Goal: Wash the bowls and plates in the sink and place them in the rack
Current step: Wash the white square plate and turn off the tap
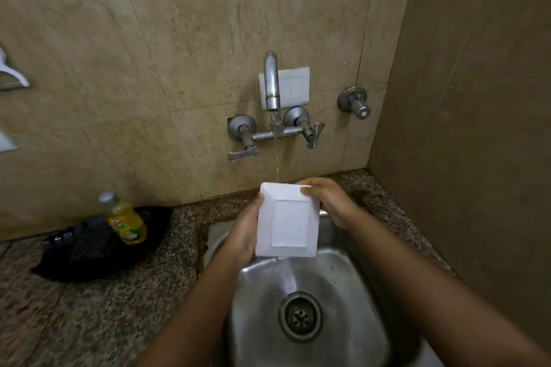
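Note:
A white square plate (288, 222) is held tilted over the steel sink (262, 286), its underside facing me. My left hand (246, 228) grips its left edge and my right hand (326, 198) grips its top right corner. A thin stream of water falls from the tap (272, 83) onto the plate's top edge and runs off its lower edge into the basin toward the drain (300, 316). No rack is in view.
A yellow dish soap bottle (125, 219) stands on a black bag (98, 244) on the granite counter (74, 307) left of the sink. The tiled wall carries two tap handles (243, 153) and a side valve (356, 103). A wall closes in on the right.

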